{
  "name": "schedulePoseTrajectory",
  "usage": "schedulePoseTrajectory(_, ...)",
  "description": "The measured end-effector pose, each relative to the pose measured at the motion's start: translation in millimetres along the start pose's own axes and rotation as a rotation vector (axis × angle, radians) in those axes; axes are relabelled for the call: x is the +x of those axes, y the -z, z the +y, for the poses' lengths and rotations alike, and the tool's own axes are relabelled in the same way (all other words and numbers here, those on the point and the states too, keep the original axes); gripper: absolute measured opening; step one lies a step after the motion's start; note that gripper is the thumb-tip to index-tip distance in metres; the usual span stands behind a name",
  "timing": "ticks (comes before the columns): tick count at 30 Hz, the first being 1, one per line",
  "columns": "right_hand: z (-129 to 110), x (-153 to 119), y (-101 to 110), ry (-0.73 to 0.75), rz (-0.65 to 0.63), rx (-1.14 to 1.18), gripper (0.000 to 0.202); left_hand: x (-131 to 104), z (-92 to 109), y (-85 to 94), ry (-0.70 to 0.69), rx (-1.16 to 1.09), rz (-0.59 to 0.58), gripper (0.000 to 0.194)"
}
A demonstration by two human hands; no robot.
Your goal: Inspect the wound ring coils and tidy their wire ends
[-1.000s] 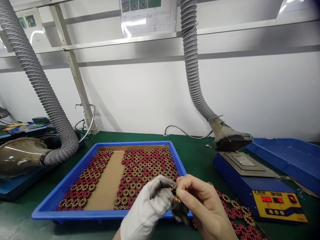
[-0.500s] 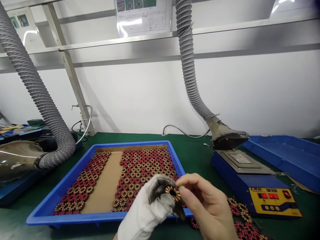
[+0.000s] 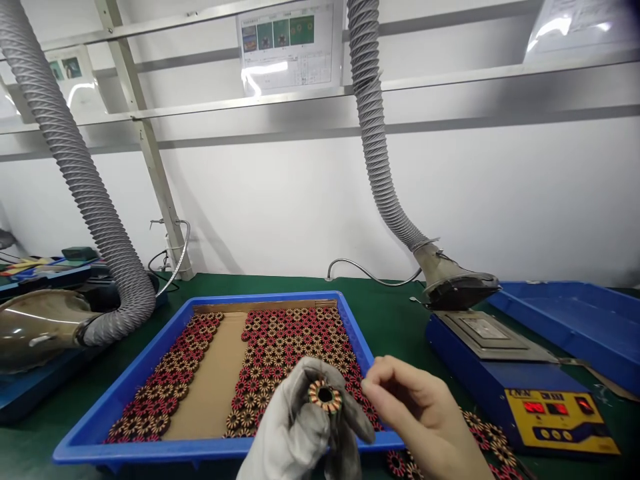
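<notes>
My left hand (image 3: pixel 295 427), in a white glove with greyed fingers, grips a small motor stator (image 3: pixel 313 398) between thumb and fingers. Its round dark centre hole faces me, ringed by copper and reddish windings. Just to its right is my bare right hand (image 3: pixel 425 413), apart from the stator. Thumb and forefinger are pinched together there; whatever may be between them is too small to make out. Behind both hands, a blue tray (image 3: pixel 145 452) holds rows of similar stators (image 3: pixel 295 340), some with red windings and some copper-coloured.
A blue heating unit with a yellow control panel (image 3: pixel 560 421) stands at right, under an extraction hood (image 3: pixel 457 283). Loose stators (image 3: pixel 493 440) lie before it. Another blue tray (image 3: pixel 575 313) is behind. At left hangs a second hose with its hood (image 3: pixel 45 327).
My right hand has come away from the stator, fingers still pinched. My left hand has turned the stator so its hole faces me more and moved it slightly left. The view has tilted up a little.
</notes>
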State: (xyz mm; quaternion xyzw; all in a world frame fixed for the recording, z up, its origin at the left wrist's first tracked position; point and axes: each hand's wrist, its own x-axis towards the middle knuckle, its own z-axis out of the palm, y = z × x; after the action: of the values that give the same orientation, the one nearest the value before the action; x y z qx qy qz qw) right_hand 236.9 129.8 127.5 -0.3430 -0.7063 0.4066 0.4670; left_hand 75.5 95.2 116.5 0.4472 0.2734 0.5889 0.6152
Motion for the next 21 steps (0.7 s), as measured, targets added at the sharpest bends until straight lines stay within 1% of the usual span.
schedulePoseTrajectory(2, -1, 1, -1, 0.077, 0.027, 0.045, 0.027, 2, -4, 5.4, 0.010, 0.082, 0.014, 0.054)
schedulePoseTrajectory(3, -1, 2, -2, 0.112, 0.014, 0.062, 0.026, 5, -7, 7.1, 0.000, 0.116, 0.032, 0.051)
schedulePoseTrajectory(5, -1, 2, -6, 0.137, -0.050, 0.098, 0.024, 10, -11, 7.5, -0.023, 0.178, 0.069, 0.040)
schedulePoseTrajectory(7, 1, 3, -10, 0.132, -0.070, 0.141, 0.023, 14, -12, 4.2, -0.008, 0.223, 0.072, 0.031)
schedulePoseTrajectory(9, 3, 5, -12, 0.119, -0.039, 0.252, 0.026, 15, -10, -0.6, 0.057, 0.222, 0.020, 0.027)
schedulePoseTrajectory(11, 4, 8, -11, 0.090, 0.021, 0.480, 0.030, 12, -7, -3.8, 0.124, 0.193, -0.013, 0.029)
schedulePoseTrajectory(13, 4, 9, -7, 0.081, 0.110, 0.684, 0.033, 7, -5, -3.9, 0.150, 0.157, 0.035, 0.030)
schedulePoseTrajectory(14, 3, 8, -4, 0.084, 0.126, 0.703, 0.034, 4, -5, -3.2, 0.155, 0.149, 0.070, 0.030)
schedulePoseTrajectory(15, 2, 6, -2, 0.076, 0.111, 0.661, 0.033, 2, -4, -2.5, 0.151, 0.148, 0.096, 0.029)
schedulePoseTrajectory(16, 1, 3, 0, 0.053, 0.073, 0.570, 0.029, 0, -3, -2.1, 0.138, 0.154, 0.108, 0.029)
schedulePoseTrajectory(19, -4, -5, 1, -0.059, -0.041, 0.245, 0.016, -1, 2, -5.3, 0.104, 0.175, 0.116, 0.029)
schedulePoseTrajectory(21, -6, -7, -1, -0.097, -0.073, 0.141, 0.014, 0, 3, -9.7, 0.099, 0.196, 0.139, 0.032)
